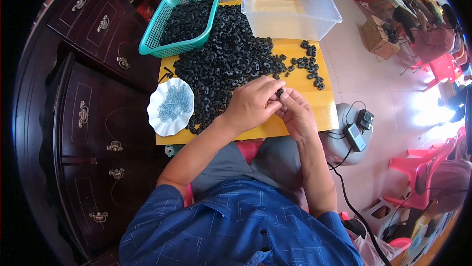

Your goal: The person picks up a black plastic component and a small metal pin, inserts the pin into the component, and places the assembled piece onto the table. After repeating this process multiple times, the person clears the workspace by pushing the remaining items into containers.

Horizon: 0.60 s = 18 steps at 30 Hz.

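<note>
Over the front of the yellow table [317,111], my two hands meet around a small black plastic part [280,92]. My left hand [250,101] has its thumb and fingers closed at the left side of the part. On the other side, my right hand [297,116] pinches it between thumb and fingertips. My fingers cover most of the part. Just beyond my left hand spreads a big heap of black oval pieces [221,62] with holes in them. A white wavy-edged plate [156,124] holds many tiny silvery pieces, perhaps springs, left of my left forearm.
A green basket [147,47] of black pieces stands at the far left, beside a clear plastic bin [300,27]. Loose oval pieces [312,64] lie at the right. Dark drawers [93,118] flank the table's left; a stool [337,153] with cabled devices stands right. Other people sit farther off.
</note>
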Tool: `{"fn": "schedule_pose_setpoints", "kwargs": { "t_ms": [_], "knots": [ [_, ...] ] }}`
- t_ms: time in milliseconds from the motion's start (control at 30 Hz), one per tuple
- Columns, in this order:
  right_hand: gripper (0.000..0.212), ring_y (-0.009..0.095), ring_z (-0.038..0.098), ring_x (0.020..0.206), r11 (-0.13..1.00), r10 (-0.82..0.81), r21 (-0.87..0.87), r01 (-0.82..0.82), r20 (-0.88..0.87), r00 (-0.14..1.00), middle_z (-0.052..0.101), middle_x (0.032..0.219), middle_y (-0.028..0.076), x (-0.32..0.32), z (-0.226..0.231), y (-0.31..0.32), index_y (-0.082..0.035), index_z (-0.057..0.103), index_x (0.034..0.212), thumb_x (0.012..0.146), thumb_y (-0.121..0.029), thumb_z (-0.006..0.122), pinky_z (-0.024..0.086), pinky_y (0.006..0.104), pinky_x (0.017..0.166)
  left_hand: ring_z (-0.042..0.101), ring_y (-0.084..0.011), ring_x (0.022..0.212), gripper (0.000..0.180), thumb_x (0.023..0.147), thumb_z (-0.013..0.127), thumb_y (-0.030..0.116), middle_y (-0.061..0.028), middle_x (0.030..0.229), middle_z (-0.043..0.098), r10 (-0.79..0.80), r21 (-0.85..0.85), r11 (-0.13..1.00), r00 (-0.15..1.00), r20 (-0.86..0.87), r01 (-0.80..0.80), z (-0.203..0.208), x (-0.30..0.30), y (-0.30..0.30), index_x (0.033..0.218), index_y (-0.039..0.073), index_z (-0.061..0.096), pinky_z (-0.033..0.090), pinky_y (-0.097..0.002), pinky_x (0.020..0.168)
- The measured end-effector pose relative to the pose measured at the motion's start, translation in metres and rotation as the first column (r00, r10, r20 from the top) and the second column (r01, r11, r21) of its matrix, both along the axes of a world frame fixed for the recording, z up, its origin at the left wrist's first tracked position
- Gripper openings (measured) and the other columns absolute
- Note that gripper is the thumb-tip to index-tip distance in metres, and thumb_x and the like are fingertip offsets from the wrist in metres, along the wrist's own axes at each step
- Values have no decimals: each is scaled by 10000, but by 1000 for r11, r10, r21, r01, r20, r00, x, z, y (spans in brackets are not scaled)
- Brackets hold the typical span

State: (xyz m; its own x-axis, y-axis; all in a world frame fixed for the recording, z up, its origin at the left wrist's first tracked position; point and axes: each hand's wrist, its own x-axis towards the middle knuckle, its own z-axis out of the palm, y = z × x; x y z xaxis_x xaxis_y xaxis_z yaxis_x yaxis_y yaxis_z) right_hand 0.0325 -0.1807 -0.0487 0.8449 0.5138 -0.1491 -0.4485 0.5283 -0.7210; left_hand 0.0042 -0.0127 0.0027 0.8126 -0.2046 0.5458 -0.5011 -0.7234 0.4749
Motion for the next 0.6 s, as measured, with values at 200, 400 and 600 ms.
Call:
{"fn": "schedule_pose_setpoints", "kwargs": {
  "t_ms": [200,400,600],
  "knots": [
    [147,116,665,969,994,51,103,-47,-37,998,683,1015,7,2,-4,1,-96,614,1078,1003,-223,628,538,305,897,702,-302,869,321,762,762,54,-113,1016,694,24,-7,1000,996,84,-24,-4,4,-3,1069,53,667,585,-382,749],
    [109,120,668,916,988,36,152,-27,-57,998,700,983,13,3,-13,2,-100,654,1013,971,-198,675,534,296,871,705,-295,875,245,765,753,41,-108,951,710,-24,-30,999,994,108,27,-4,4,0,1000,45,687,582,-379,751],
    [109,103,669,860,1000,-16,-3,16,-22,1000,702,955,7,-1,-5,1,-106,653,1021,968,-198,675,535,279,833,702,-288,854,248,770,774,74,-118,945,704,-51,-68,996,999,18,52,-1,1,5,1001,29,696,571,-374,734]
  ]
}}
